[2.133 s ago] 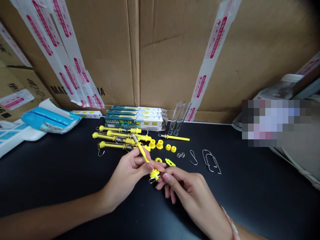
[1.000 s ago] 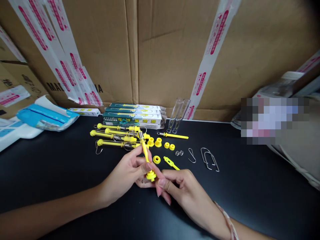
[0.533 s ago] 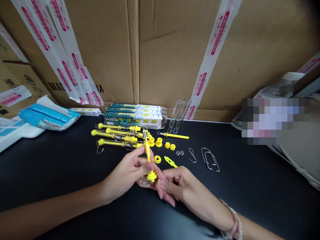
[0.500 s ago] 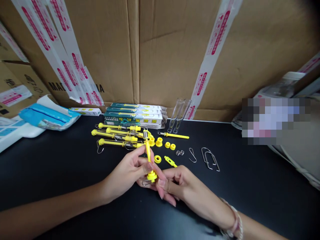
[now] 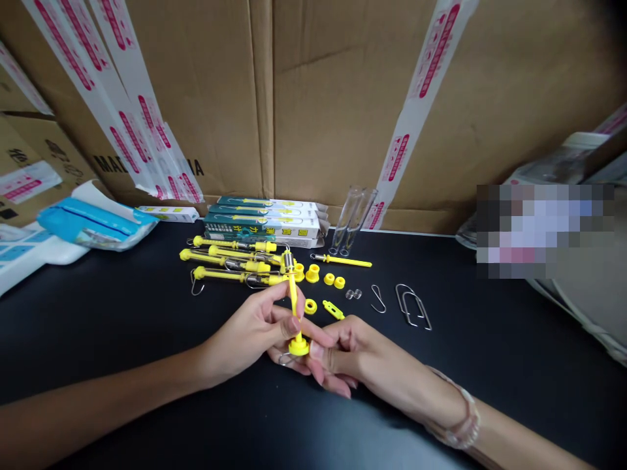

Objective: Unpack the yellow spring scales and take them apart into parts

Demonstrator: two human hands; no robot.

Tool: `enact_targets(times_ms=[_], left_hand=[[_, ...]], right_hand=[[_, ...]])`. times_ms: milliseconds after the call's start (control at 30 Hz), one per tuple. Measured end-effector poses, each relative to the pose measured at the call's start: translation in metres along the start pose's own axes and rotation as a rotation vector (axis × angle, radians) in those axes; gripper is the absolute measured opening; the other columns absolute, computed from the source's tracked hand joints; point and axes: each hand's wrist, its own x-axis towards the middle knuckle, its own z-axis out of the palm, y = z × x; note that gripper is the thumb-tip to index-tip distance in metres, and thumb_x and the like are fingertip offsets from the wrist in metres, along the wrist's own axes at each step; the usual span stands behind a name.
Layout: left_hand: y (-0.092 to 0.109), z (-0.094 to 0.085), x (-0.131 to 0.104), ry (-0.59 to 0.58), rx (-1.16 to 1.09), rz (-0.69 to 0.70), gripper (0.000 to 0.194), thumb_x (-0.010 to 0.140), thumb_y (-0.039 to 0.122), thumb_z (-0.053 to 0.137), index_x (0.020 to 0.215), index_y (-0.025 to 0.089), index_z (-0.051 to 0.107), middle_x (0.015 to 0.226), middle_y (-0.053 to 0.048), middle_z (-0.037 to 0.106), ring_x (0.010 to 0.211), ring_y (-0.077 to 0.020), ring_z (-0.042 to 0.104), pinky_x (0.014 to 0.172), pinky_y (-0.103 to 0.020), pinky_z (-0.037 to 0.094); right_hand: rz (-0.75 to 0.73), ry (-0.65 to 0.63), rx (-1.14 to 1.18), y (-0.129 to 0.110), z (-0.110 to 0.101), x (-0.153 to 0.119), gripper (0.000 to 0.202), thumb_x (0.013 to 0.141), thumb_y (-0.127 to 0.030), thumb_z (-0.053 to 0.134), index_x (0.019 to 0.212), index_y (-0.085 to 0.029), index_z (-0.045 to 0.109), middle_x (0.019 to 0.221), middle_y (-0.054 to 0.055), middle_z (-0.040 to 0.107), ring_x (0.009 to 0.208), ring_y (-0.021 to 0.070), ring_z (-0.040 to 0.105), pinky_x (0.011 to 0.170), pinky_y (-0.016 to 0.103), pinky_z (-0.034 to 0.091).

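Observation:
Between both hands a yellow rod [image 5: 294, 297] stands nearly upright, with a metal spring and hook at its top and a round yellow cap [image 5: 298, 347] around its lower end. The fingers of my left hand [image 5: 267, 326] are closed round the rod. My right hand [image 5: 345, 356] pinches at the cap's right side, its fingertips touching my left fingers. A small wire hook [image 5: 284, 359] shows below the cap. Just beyond lie a yellow ring [image 5: 310, 306] and a flat slotted yellow piece [image 5: 334, 310].
Yellow spring scales [image 5: 225, 262] lie behind my left hand, before stacked boxes [image 5: 264, 225]. Clear tubes [image 5: 350, 222] stand at the cardboard wall. Small springs [image 5: 353, 294], wire hooks [image 5: 414, 305] and another yellow rod [image 5: 347, 262] lie rightward. A blue packet [image 5: 93, 219] is left.
The yellow cap has turned a little and now sits flatter. My right hand has shifted slightly at its side. The view has moved slightly.

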Motion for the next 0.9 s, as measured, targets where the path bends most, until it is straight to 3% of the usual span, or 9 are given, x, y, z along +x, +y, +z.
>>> enact_targets(times_ms=[167, 300, 400, 500, 633, 800, 900], left_hand=[[0.001, 0.000, 0.000, 0.022, 0.004, -0.023, 0.037, 0.085, 0.043, 0.076, 0.089, 0.020, 0.047, 0.080, -0.007, 0.078, 0.054, -0.0151, 0.070, 0.044, -0.017, 0.045], [0.002, 0.001, 0.000, 0.049, -0.008, 0.003, 0.043, 0.081, 0.050, 0.078, 0.090, 0.020, 0.047, 0.080, -0.007, 0.077, 0.053, -0.0155, 0.070, 0.044, -0.016, 0.046], [0.003, 0.002, 0.000, 0.096, -0.049, -0.006, 0.045, 0.078, 0.049, 0.081, 0.090, 0.019, 0.049, 0.089, -0.008, 0.077, 0.059, -0.0152, 0.072, 0.057, -0.024, 0.057], [0.004, 0.002, 0.001, 0.147, -0.063, 0.009, 0.046, 0.076, 0.048, 0.083, 0.089, 0.018, 0.052, 0.096, -0.006, 0.075, 0.063, -0.0119, 0.070, 0.062, -0.023, 0.058], [0.003, 0.002, 0.001, 0.184, -0.018, 0.045, 0.042, 0.079, 0.049, 0.081, 0.089, 0.017, 0.055, 0.087, -0.002, 0.073, 0.066, -0.0091, 0.068, 0.058, -0.016, 0.052], [0.001, 0.001, 0.000, 0.252, -0.022, 0.072, 0.045, 0.072, 0.044, 0.088, 0.089, 0.016, 0.057, 0.077, -0.001, 0.073, 0.072, -0.0116, 0.070, 0.063, -0.017, 0.052], [0.002, 0.001, -0.001, 0.261, -0.017, 0.074, 0.047, 0.067, 0.043, 0.091, 0.083, 0.015, 0.057, 0.077, -0.002, 0.073, 0.072, -0.0130, 0.070, 0.065, -0.019, 0.052]], right_hand=[[-0.014, 0.025, -0.005, 0.004, 0.001, -0.001, 0.021, 0.083, -0.029, 0.058, 0.066, -0.017, 0.061, 0.050, -0.006, 0.049, 0.047, 0.0077, 0.036, 0.051, 0.025, 0.025], [-0.040, 0.019, -0.013, 0.006, -0.001, -0.003, 0.042, 0.091, -0.052, 0.055, 0.072, -0.016, 0.064, 0.051, -0.005, 0.050, 0.047, 0.0080, 0.036, 0.050, 0.023, 0.026], [-0.088, 0.061, -0.059, 0.008, -0.003, -0.005, 0.051, 0.095, -0.061, 0.050, 0.078, -0.015, 0.067, 0.054, -0.003, 0.054, 0.049, 0.0083, 0.040, 0.049, 0.022, 0.029], [-0.123, 0.173, -0.117, 0.010, -0.002, -0.006, 0.048, 0.096, -0.058, 0.053, 0.083, -0.015, 0.070, 0.063, -0.003, 0.054, 0.051, 0.0073, 0.043, 0.048, 0.020, 0.033], [-0.160, 0.273, -0.129, 0.013, 0.005, -0.007, 0.041, 0.097, -0.053, 0.055, 0.088, -0.016, 0.070, 0.083, 0.000, 0.056, 0.051, 0.0053, 0.046, 0.047, 0.019, 0.040], [-0.188, 0.353, -0.209, 0.017, 0.014, -0.010, 0.029, 0.098, -0.046, 0.055, 0.114, -0.021, 0.060, 0.077, -0.002, 0.060, 0.050, 0.0076, 0.052, 0.047, 0.019, 0.048], [-0.310, 0.431, -0.400, 0.019, 0.016, -0.013, 0.037, 0.093, -0.036, 0.066, 0.125, -0.025, 0.051, 0.082, -0.002, 0.067, 0.058, 0.0101, 0.058, 0.053, 0.019, 0.052]])
